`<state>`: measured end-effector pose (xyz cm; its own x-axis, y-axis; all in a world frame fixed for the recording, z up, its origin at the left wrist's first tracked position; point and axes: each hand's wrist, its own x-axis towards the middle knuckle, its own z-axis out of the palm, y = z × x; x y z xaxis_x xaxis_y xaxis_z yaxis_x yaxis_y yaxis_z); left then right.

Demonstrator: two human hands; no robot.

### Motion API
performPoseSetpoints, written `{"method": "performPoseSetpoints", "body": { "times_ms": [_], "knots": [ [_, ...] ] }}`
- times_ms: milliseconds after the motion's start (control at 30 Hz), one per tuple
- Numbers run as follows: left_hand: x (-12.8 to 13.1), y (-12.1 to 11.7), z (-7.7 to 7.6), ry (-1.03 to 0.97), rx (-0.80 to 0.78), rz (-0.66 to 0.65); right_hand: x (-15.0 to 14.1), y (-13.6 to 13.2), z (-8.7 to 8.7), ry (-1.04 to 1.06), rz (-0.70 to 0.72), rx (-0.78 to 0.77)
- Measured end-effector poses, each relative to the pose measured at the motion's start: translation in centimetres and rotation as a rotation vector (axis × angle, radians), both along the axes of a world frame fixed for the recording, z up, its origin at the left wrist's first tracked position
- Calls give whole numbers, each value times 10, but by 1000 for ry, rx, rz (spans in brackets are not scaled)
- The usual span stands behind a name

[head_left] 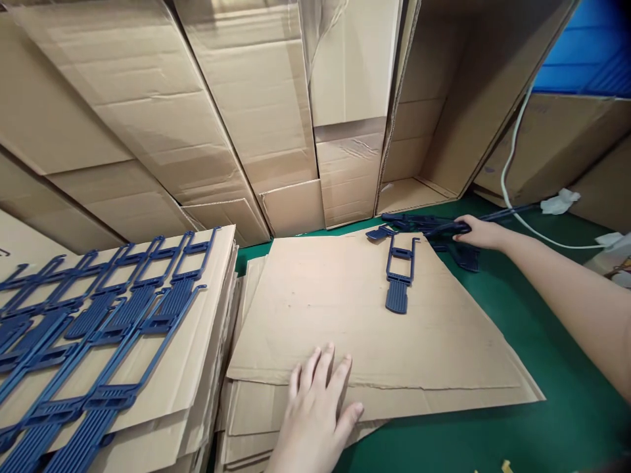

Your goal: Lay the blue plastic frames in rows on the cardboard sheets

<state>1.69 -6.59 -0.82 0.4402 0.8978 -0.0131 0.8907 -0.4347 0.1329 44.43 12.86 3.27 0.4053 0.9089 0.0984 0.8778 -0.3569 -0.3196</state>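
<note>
My left hand [319,407] rests with fingers spread on the near edge of a cardboard sheet [315,295]. Out to the right, my right hand [474,234] is closed on a dark blue plastic part, at a loose pile of similar parts [419,223] behind the sheet. Its fingers partly hide what they grip. One blue plastic frame piece [400,269] with a ribbed end lies on the sheet's right half. Another small blue piece [378,233] lies at the far edge of the sheet.
At left, a cardboard stack [207,368] carries rows of blue plastic frame pieces [162,315]. Tall cartons [276,98] line the back, with an open box [419,131] among them. A white cable [507,164] hangs over the green table [582,420] at right.
</note>
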Motion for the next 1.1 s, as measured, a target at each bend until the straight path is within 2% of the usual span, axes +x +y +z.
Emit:
{"method": "performPoseSetpoints", "body": {
  "times_ms": [67, 133, 233, 333, 400, 500, 600, 700, 833, 1000, 1100],
  "knots": [
    [1, -1, 2, -1, -22, 4, -2, -5, -10, 32, -25, -120],
    [3, -1, 3, -5, -31, 9, -6, -10, -13, 52, -68, -226],
    [4, -2, 4, -12, -28, 12, -25, -15, 2, -10, -119, -266],
    [3, -2, 3, -21, -10, 6, -65, -22, 22, -147, -89, -86],
    [3, -2, 3, -24, 5, 2, -101, -27, 26, -215, 34, 86],
    [3, -4, 2, -18, 31, 8, -150, -25, 11, -243, 278, 213],
    [6, -9, 1, -8, 69, 28, -171, -6, -14, -193, 347, 180],
    [8, -15, -2, 17, 97, 54, -167, 20, -29, -130, 331, 145],
    [7, -19, -8, 48, 160, 60, -148, 44, -29, -138, 392, 246],
    [6, -19, -15, 52, 203, 30, -112, 52, -25, -164, 536, 317],
    [7, -18, -16, 56, 206, 48, -84, 49, -28, -270, 592, 390]
  ]
}}
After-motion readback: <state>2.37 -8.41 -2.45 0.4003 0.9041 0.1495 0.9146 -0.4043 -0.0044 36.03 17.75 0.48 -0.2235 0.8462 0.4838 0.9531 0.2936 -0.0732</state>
